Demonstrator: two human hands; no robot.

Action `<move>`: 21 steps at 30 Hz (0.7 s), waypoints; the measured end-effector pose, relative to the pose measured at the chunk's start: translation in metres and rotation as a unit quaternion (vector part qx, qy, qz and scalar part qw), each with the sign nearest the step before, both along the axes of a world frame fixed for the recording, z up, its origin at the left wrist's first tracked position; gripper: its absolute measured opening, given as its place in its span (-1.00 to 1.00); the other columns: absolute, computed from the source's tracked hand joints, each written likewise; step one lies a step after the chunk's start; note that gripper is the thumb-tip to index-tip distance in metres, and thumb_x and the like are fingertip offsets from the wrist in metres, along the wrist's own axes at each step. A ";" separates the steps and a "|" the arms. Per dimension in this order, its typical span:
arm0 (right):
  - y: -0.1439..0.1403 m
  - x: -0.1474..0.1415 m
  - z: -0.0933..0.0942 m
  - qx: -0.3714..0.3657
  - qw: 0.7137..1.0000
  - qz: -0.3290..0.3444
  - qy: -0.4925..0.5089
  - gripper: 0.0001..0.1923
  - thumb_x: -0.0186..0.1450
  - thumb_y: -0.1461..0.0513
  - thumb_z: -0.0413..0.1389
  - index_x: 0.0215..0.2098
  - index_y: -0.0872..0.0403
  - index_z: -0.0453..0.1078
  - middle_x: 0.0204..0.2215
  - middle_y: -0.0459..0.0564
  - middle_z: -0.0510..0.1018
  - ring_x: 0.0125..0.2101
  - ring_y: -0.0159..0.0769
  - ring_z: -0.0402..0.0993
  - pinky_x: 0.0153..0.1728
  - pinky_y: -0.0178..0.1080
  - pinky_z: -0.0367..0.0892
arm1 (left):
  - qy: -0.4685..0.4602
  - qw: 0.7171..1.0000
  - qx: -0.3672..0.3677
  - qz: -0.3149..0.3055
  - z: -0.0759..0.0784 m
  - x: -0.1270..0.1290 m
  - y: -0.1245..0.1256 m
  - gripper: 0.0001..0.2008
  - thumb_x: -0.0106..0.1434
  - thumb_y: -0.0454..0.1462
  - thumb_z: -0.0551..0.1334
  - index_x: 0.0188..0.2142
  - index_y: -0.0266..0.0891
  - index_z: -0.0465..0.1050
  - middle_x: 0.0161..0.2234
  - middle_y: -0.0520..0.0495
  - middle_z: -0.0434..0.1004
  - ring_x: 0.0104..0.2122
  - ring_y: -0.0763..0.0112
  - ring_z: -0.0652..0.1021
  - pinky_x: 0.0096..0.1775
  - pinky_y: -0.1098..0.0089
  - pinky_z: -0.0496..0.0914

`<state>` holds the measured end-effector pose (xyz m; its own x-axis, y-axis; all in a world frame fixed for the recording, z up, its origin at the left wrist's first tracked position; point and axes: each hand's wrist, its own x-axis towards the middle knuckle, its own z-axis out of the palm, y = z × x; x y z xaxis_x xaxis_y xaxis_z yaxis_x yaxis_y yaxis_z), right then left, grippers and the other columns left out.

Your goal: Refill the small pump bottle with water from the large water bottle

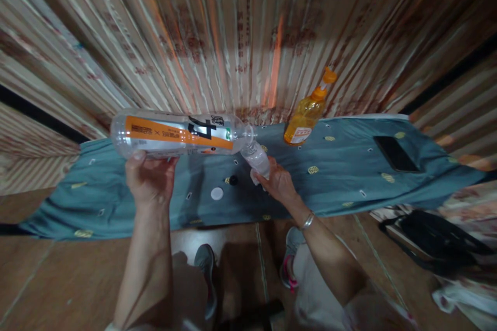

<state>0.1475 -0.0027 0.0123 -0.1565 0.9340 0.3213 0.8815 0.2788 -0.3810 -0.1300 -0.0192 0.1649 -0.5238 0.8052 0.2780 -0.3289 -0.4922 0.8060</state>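
My left hand (152, 176) grips a large clear plastic bottle (174, 133) with an orange and silver label, held on its side above the table. Its open mouth points right and meets the mouth of a small clear bottle (258, 158). That smaller bottle is tilted, neck up to the left, with the fingers of my right hand (278, 182) wrapped round its lower part. Whether liquid passes between the two mouths I cannot make out. Below them on the cloth lie a white round cap (217, 193) and a small black cap (233, 180).
An orange pump bottle (305, 119) stands at the table's back edge, right of my hands. A black phone (396, 153) lies farther right on the teal patterned cloth (341, 186). Striped curtains (217, 36) hang behind. A black bag (430, 238) sits low at the right.
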 end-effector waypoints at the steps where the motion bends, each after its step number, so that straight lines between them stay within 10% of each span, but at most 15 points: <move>1: 0.000 0.001 -0.001 0.001 1.000 0.001 0.002 -0.37 0.52 -0.07 0.17 0.30 0.24 0.33 -0.06 0.33 0.72 -0.06 0.05 0.72 -0.04 -0.07 0.59 | 0.000 1.000 -0.002 0.005 0.000 -0.001 0.000 -0.26 -0.15 -0.02 0.47 0.09 -0.06 0.58 -0.19 -0.09 0.76 -0.11 0.10 0.70 -0.33 0.40 0.54; 16: 0.000 0.002 0.002 -0.016 1.000 -0.001 0.017 -0.36 0.50 -0.06 0.18 0.29 0.28 0.33 -0.07 0.36 0.71 -0.08 0.06 0.69 -0.06 -0.08 0.55 | -0.005 1.000 -0.002 0.017 0.003 -0.009 -0.002 -0.31 -0.15 -0.08 0.45 0.06 -0.02 0.62 -0.16 -0.05 0.77 -0.16 0.12 0.71 -0.28 0.34 0.58; 21: -0.001 0.001 0.003 -0.019 1.000 -0.004 0.022 -0.42 0.49 0.00 0.23 0.28 0.23 0.35 -0.06 0.35 0.72 -0.07 0.05 0.71 -0.04 -0.07 0.57 | 0.005 1.000 0.012 0.014 0.004 -0.010 -0.002 -0.57 -0.16 -0.08 0.47 -0.22 -0.06 0.65 -0.35 0.00 0.71 -0.18 0.13 0.71 -0.32 0.36 0.58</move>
